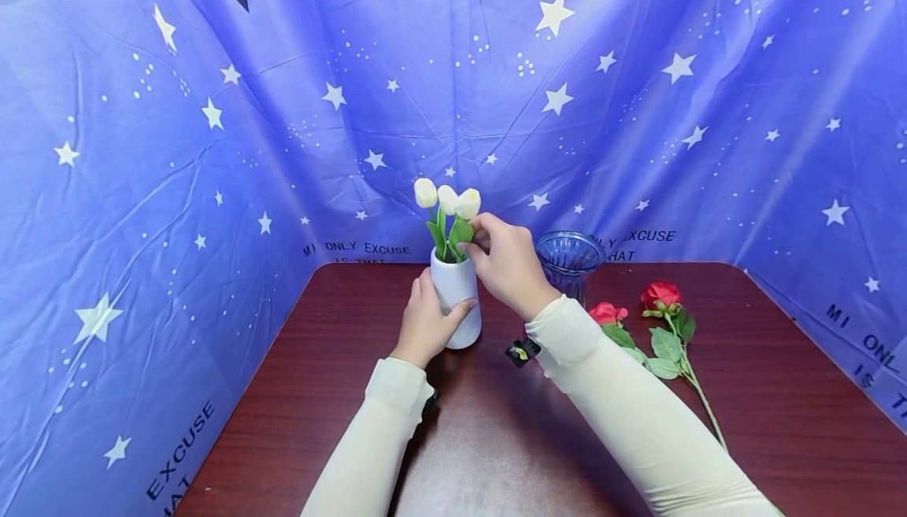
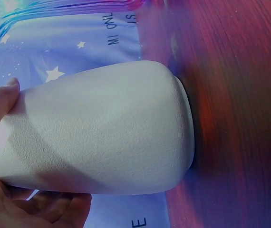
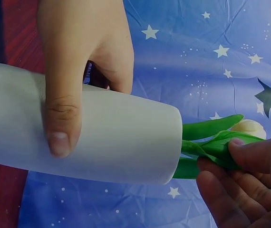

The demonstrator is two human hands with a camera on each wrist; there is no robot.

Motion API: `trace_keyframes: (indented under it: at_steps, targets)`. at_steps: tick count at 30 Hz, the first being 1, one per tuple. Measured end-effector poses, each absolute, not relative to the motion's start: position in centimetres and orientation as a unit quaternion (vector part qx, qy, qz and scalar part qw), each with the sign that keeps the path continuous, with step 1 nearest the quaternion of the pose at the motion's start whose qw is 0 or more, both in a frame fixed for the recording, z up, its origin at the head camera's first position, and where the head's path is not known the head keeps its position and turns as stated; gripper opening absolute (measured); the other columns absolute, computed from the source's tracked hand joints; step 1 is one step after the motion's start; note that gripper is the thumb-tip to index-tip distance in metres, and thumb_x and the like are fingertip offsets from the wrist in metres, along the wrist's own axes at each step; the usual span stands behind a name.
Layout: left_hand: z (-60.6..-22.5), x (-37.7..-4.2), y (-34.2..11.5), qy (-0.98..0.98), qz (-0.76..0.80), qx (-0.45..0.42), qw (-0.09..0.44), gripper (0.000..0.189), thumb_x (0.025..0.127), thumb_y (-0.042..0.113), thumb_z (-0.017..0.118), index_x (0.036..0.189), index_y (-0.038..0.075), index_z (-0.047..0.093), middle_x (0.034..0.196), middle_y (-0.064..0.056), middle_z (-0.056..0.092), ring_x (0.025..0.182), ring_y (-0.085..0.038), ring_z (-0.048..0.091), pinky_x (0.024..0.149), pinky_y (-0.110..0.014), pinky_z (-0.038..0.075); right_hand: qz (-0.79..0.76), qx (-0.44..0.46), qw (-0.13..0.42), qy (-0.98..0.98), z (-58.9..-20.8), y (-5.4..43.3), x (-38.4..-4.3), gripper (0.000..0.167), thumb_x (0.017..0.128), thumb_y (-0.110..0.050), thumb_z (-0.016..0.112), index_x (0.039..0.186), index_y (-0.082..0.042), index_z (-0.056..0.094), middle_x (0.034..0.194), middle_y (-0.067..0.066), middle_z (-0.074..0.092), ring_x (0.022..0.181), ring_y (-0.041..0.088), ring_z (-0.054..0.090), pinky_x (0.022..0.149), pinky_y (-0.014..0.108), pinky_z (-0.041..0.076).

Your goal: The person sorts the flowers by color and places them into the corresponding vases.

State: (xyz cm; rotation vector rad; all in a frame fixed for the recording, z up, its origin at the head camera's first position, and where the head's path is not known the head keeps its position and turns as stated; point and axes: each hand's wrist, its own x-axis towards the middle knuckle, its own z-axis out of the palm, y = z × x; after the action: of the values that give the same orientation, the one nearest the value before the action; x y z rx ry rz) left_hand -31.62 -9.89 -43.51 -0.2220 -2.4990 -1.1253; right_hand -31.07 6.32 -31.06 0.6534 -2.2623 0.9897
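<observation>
A white vase (image 1: 455,297) stands upright on the table, with three white tulips (image 1: 446,199) rising from its mouth. My left hand (image 1: 427,320) grips the vase around its side, thumb across the front; in the left wrist view the vase (image 2: 102,128) has a matte, grainy surface and its base meets the tabletop. Just above the rim, my right hand (image 1: 506,261) pinches a green leaf (image 3: 221,147) of the rightmost tulip between thumb and fingers. The lower stems are hidden inside the vase.
A blue ribbed glass vase (image 1: 569,253) stands behind my right wrist. Two red roses lie on the dark red table (image 1: 319,391) to the right, one rose (image 1: 662,297) with its long stem toward me, the other partly behind my sleeve. A starry blue cloth (image 1: 453,108) surrounds the back and sides.
</observation>
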Motion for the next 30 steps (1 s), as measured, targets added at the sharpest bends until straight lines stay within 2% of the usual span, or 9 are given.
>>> trace_keyframes:
  at_steps: [11, 16, 20, 30]
  targets:
    - [-43.5, -31.6, -10.0, -0.894, -0.4, -0.076, 0.187, 0.096, 0.086, 0.057, 0.078, 0.156, 0.01, 0.032, 0.134, -0.013, 0.053, 0.113, -0.034, 0.063, 0.095, -0.051, 0.053, 0.372, 0.238, 0.269, -0.856, -32.1, 5.7, -31.9, 0.02, 0.09, -0.013, 0.081, 0.107, -0.009, 0.071, 0.094, 0.005, 0.078, 0.085, 0.017, 0.077, 0.077, 0.038, 0.061]
    - [-43.4, -31.6, -9.9, -0.894, -0.402, -0.077, 0.185, 0.096, 0.086, 0.056, 0.078, 0.156, 0.011, 0.031, 0.134, -0.013, 0.052, 0.113, -0.033, 0.062, 0.095, -0.051, 0.053, 0.369, 0.237, 0.26, -0.86, -32.7, 5.6, -32.2, 0.02, 0.09, -0.014, 0.081, 0.107, -0.01, 0.071, 0.094, 0.005, 0.078, 0.088, 0.018, 0.077, 0.08, 0.039, 0.061]
    - [-43.3, -31.7, -9.9, -0.893, -0.402, -0.082, 0.188, 0.096, 0.086, 0.057, 0.078, 0.156, 0.01, 0.031, 0.135, -0.013, 0.052, 0.114, -0.033, 0.062, 0.096, -0.05, 0.053, 0.362, 0.241, 0.254, -0.864, -32.8, 5.6, -32.2, 0.02, 0.091, -0.015, 0.08, 0.108, -0.01, 0.071, 0.096, 0.004, 0.079, 0.092, 0.019, 0.077, 0.084, 0.041, 0.06]
    - [-43.7, -31.7, -9.9, -0.892, -0.393, -0.091, 0.206, 0.096, 0.087, 0.057, 0.077, 0.155, 0.008, 0.032, 0.134, -0.015, 0.052, 0.113, -0.034, 0.063, 0.094, -0.051, 0.053, 0.328, 0.248, 0.256, -0.875, -33.2, 5.5, -32.0, 0.018, 0.091, -0.015, 0.08, 0.106, -0.013, 0.07, 0.096, 0.003, 0.077, 0.09, 0.02, 0.073, 0.083, 0.041, 0.058]
